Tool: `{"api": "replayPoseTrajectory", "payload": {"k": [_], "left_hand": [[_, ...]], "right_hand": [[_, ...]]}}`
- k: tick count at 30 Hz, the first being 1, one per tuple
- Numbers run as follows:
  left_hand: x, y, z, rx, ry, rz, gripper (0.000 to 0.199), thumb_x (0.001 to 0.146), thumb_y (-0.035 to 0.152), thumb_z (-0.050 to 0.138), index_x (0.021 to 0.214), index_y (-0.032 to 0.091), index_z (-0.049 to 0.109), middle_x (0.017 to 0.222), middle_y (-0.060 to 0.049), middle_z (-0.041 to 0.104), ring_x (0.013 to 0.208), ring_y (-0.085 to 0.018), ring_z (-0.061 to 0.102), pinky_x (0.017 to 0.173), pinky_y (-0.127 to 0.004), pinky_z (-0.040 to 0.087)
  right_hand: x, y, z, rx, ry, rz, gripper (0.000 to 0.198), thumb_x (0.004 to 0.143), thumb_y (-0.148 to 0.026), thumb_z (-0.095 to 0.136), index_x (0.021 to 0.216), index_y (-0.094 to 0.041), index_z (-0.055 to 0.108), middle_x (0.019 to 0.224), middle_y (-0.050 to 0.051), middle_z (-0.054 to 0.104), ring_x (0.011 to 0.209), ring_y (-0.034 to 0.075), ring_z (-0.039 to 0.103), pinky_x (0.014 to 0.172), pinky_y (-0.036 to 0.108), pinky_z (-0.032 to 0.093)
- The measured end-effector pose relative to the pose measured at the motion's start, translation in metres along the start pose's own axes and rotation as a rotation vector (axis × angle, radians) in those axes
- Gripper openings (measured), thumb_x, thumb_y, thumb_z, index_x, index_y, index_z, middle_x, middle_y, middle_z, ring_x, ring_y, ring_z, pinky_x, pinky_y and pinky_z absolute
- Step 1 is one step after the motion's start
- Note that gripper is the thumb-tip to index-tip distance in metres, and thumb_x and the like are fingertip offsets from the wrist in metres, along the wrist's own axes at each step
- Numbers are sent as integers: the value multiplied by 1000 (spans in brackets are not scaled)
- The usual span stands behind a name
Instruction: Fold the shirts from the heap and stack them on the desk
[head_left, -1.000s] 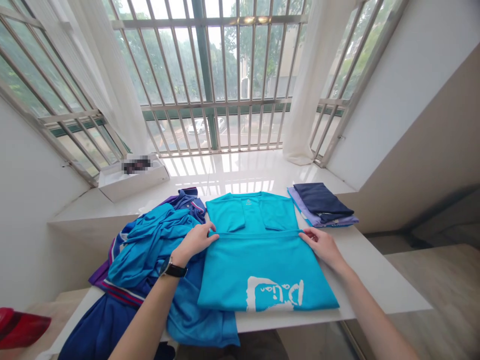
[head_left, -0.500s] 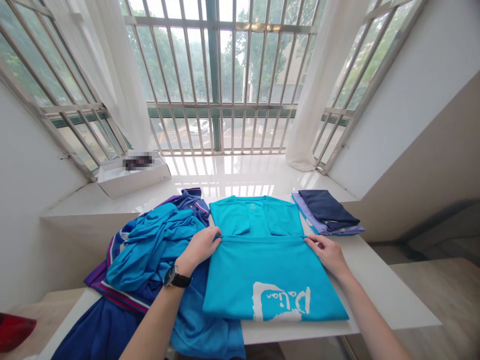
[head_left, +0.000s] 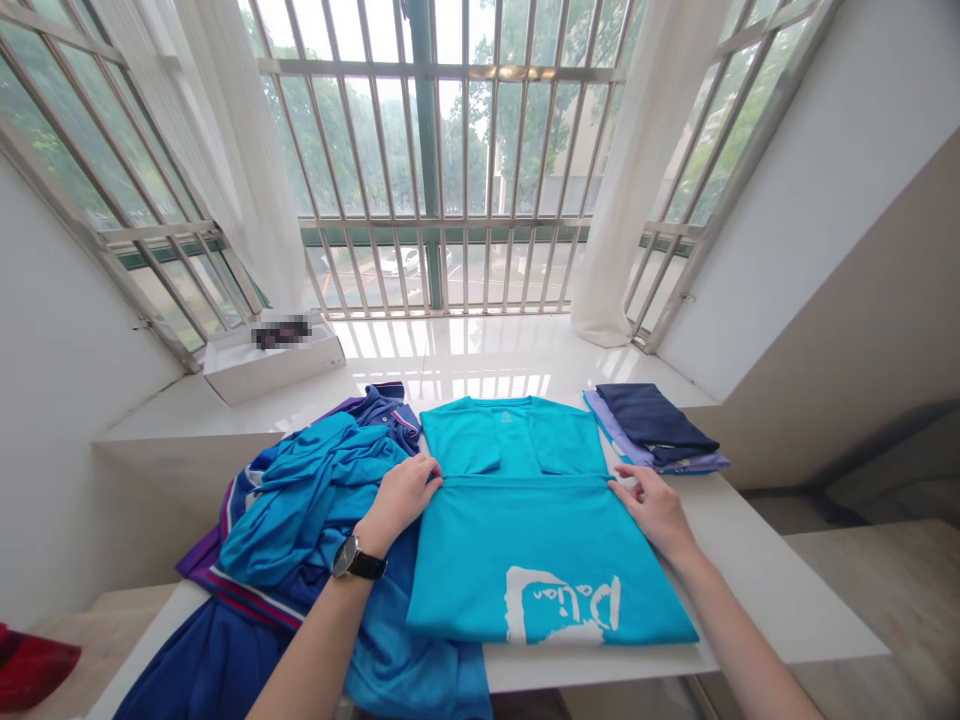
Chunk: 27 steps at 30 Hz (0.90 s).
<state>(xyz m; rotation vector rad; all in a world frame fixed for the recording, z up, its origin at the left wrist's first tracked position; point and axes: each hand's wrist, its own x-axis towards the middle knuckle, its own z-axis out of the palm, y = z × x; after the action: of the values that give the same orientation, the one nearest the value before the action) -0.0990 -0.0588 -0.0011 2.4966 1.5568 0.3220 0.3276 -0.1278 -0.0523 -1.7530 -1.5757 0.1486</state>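
A turquoise T-shirt [head_left: 517, 555] lies flat on the white table, its sleeves folded inward and its lower part folded up over the front. White lettering reading "Dalian" shows upside down near the table's front edge. At the left end of the folded-up hem, my left hand [head_left: 405, 492] pinches the cloth between thumb and fingers. My right hand [head_left: 658, 510] has its fingertips closed at the hem's right end, with the index finger slightly raised. A watch [head_left: 357, 558] with a black strap is on my left wrist.
Crumpled blue and purple clothes [head_left: 300, 510] pile up left of the T-shirt and hang over the table edge. Folded clothes [head_left: 656, 420] are stacked at the back right. A white open box [head_left: 274, 365] stands on the sill [head_left: 457, 350] below the barred window.
The view has tilted up slightly. The T-shirt lies as before, with both hands at its hem; my right index finger has lifted a little.
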Motion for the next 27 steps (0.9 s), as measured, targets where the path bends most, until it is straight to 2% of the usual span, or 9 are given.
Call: {"api": "replayPoseTrajectory", "payload": {"k": [4,7,10,16,22,25,27], "left_hand": [[1,7,6,95,138,70,23,93,16,47,109,19,64,114,-11,64,107,-27,58,89,-37,48],[0,15,16,48,184,204,31,97,22,43,125,20,58,134,-12,56,124,-27,51,103,-42,43],[-2,19,27,50,119,268,42,98,37,46,137,20,51,146,-13,46,135,-30,42,111,-49,36],[-6,22,36,126,27,247,49,99,43,44,142,19,47,151,-14,42,139,-32,38,114,-51,30],[-26,34,37,111,30,288,51,99,45,44,142,19,45,150,-15,42,138,-32,38,114,-49,29],[-22,37,25,100,-5,303,49,98,49,45,137,20,51,143,-15,50,131,-32,46,108,-48,36],[-8,40,14,94,-58,286,44,99,50,42,125,20,61,128,-15,60,117,-32,56,98,-45,44]], "right_hand": [[0,-14,-2,-18,84,-207,37,92,-54,50,88,-23,71,95,10,70,88,26,64,84,39,51],[2,-30,-1,-26,-64,-319,32,94,-47,50,84,-25,70,92,8,70,94,26,64,87,39,51],[2,-42,4,-64,-252,-377,27,94,-44,51,85,-25,69,93,7,69,91,24,64,84,38,52],[-16,-44,7,-117,-269,-358,21,93,-40,52,92,-26,67,95,7,70,93,26,63,84,40,52],[-39,-42,-19,-182,-359,-308,23,94,-43,51,98,-27,67,100,6,69,94,25,63,80,37,51],[-26,-56,-29,-227,-474,-290,25,92,-46,53,88,-28,69,90,5,71,80,23,65,66,32,48],[-4,-75,-23,-199,-532,-310,32,93,-46,50,76,-26,69,77,3,70,69,21,63,62,31,44]]}}
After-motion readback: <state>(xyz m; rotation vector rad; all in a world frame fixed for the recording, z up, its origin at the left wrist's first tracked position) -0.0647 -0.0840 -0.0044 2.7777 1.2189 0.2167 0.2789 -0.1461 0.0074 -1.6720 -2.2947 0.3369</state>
